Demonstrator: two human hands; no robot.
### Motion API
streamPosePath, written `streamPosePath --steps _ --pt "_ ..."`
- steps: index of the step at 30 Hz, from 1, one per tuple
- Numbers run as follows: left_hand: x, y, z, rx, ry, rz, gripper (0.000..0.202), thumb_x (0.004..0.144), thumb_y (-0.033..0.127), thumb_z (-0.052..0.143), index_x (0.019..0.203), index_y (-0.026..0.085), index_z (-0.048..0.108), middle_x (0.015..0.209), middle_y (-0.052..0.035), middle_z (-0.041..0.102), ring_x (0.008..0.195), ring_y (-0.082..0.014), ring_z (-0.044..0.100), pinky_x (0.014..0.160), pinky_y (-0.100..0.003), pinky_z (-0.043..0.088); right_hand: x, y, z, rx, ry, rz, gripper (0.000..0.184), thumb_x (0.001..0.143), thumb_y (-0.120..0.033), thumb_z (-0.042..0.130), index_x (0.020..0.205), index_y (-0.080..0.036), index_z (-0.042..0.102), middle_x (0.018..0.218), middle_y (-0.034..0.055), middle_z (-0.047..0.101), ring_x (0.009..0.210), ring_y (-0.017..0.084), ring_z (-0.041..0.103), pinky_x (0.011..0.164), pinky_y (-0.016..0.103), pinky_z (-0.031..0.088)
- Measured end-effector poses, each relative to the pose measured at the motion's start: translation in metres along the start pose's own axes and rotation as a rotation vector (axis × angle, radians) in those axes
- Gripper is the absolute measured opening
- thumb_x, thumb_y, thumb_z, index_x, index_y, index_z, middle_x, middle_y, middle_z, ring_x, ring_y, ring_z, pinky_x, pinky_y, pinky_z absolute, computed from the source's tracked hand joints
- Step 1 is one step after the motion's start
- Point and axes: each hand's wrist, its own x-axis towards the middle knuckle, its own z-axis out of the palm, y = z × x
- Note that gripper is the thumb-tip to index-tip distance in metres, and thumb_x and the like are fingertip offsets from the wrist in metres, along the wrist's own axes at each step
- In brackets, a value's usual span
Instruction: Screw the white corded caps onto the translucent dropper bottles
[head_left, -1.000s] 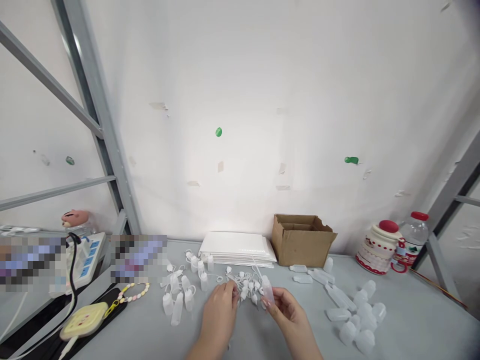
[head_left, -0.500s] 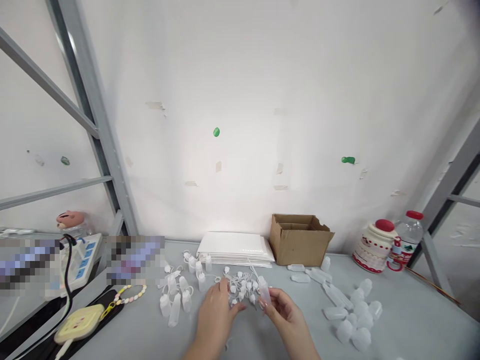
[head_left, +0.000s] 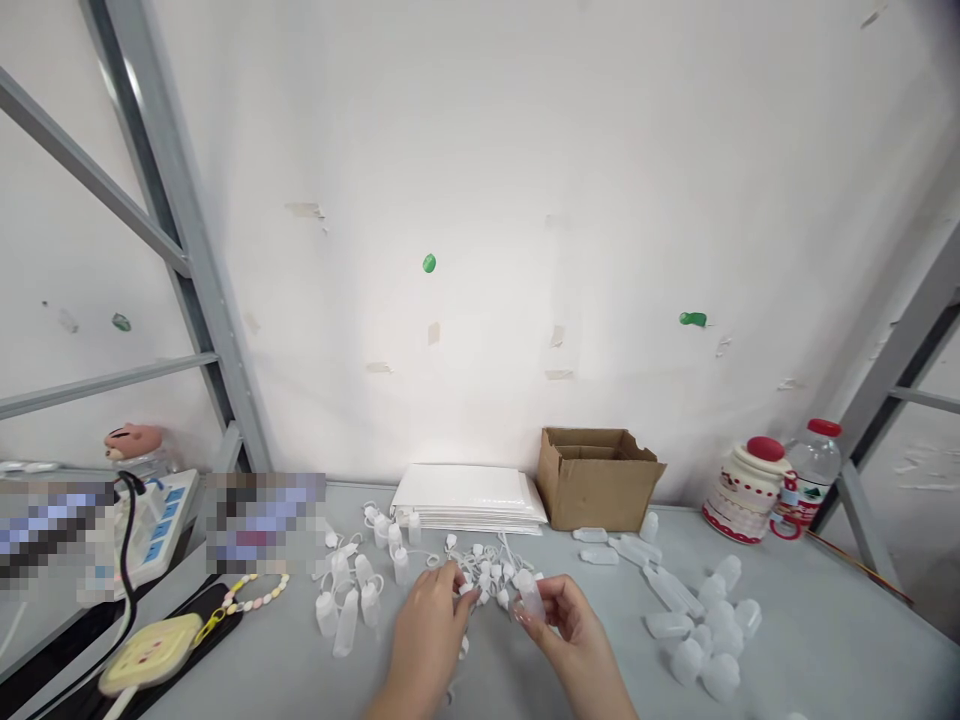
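My right hand point(head_left: 571, 628) is closed around a small translucent plastic bottle point(head_left: 530, 594), held tilted between thumb and fingers. At the left edge of a pile of white caps with cord loops point(head_left: 487, 578), my left hand point(head_left: 429, 622) pinches a small white cap point(head_left: 464, 589) between thumb and forefinger. A few white bits lie on the table below that hand. Capped bottles with looped cords point(head_left: 346, 622) stand and lie to the left. On the right are several loose bottles without caps point(head_left: 670, 626), some lying and some seen end-on.
Behind the pile lie a stack of white flat packs point(head_left: 461, 497) and an open cardboard box point(head_left: 600, 490). A cream jar point(head_left: 744, 490) and a red-capped bottle point(head_left: 816, 462) stand at the back right. A bead bracelet point(head_left: 257, 603), a yellow device point(head_left: 152, 652) and a power strip point(head_left: 174, 520) lie left.
My left thumb has closed toward the forefinger, onto a small white cap at the pile. My right hand keeps the bottle, now tilted differently. The view has shifted slightly.
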Motion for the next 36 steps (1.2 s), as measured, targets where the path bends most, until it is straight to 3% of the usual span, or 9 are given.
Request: streamPosePath --steps 4,7,11,14,18,23,29,36 --pt "0.003 0.005 -0.004 -0.41 0.049 -0.006 0.023 0.075 0.034 0.046 0.089 0.021 0.06 0.094 -0.0059 0.066 0.087 -0.0208 0.058 0.075 -0.031 0.042 0.002 0.002 0.0 0.058 0.003 -0.015 0.032 0.056 -0.042 0.073 0.069 -0.02 0.053 0.065 0.0006 0.063 0.062 0.017 0.053 0.061 0.029 0.042" --pt "0.004 0.011 -0.007 -0.806 -0.083 -0.006 0.027 0.069 0.035 0.056 0.088 0.018 0.064 0.097 -0.0079 0.067 0.089 -0.0215 0.059 0.078 -0.031 0.043 0.001 -0.007 0.0 0.169 -0.162 0.065 0.035 0.056 -0.045 0.074 0.07 -0.019 0.056 0.066 0.002 0.065 0.057 0.015 0.053 0.056 0.027 0.041" --pt "0.002 0.013 -0.004 -1.322 -0.263 -0.122 0.029 0.064 0.038 0.066 0.084 0.016 0.065 0.089 -0.0077 0.069 0.086 -0.0195 0.06 0.078 -0.03 0.044 -0.002 -0.016 0.001 0.238 -0.402 0.129 0.035 0.06 -0.047 0.072 0.076 -0.016 0.065 0.067 0.0023 0.067 0.054 0.012 0.053 0.054 0.025 0.039" --pt "0.0 0.012 0.002 -1.516 -0.364 -0.144 0.03 0.066 0.04 0.066 0.084 0.016 0.065 0.085 -0.0075 0.068 0.079 -0.0183 0.061 0.068 -0.028 0.044 -0.004 -0.013 0.004 0.25 -0.488 0.134 0.035 0.062 -0.049 0.069 0.077 -0.017 0.068 0.065 0.0009 0.066 0.05 0.01 0.052 0.052 0.024 0.038" --pt "-0.003 0.014 0.002 -1.536 -0.405 -0.122 0.031 0.066 0.04 0.066 0.083 0.014 0.066 0.084 -0.0093 0.068 0.073 -0.019 0.061 0.06 -0.028 0.044 -0.004 -0.007 0.005 0.25 -0.482 0.132 0.036 0.062 -0.051 0.068 0.074 -0.017 0.068 0.06 -0.0005 0.063 0.047 0.009 0.049 0.051 0.024 0.037" --pt "-0.003 0.017 -0.006 -1.341 -0.308 -0.064 0.031 0.062 0.042 0.067 0.077 0.015 0.069 0.082 -0.0079 0.071 0.079 -0.0208 0.06 0.077 -0.033 0.042 -0.005 -0.01 0.006 0.239 -0.405 0.156 0.039 0.056 -0.052 0.071 0.069 -0.016 0.066 0.054 -0.0017 0.06 0.045 0.01 0.048 0.05 0.024 0.037" --pt "0.0 0.009 0.002 -1.211 -0.241 -0.067 0.03 0.063 0.041 0.066 0.08 0.018 0.071 0.083 -0.0053 0.072 0.088 -0.024 0.059 0.088 -0.038 0.038 -0.009 0.004 0.012 0.301 -0.269 0.154 0.034 0.055 -0.047 0.075 0.065 -0.016 0.066 0.05 -0.002 0.059 0.046 0.011 0.049 0.049 0.023 0.037" --pt "-0.004 0.015 0.0 -1.277 -0.289 -0.039 0.035 0.066 0.046 0.063 0.082 0.015 0.071 0.074 -0.0045 0.07 0.075 -0.0201 0.059 0.077 -0.035 0.042 -0.008 -0.001 0.008 0.601 -0.456 0.375 0.034 0.055 -0.041 0.078 0.07 -0.011 0.07 0.054 0.0005 0.061 0.044 0.006 0.048 0.049 0.019 0.035"
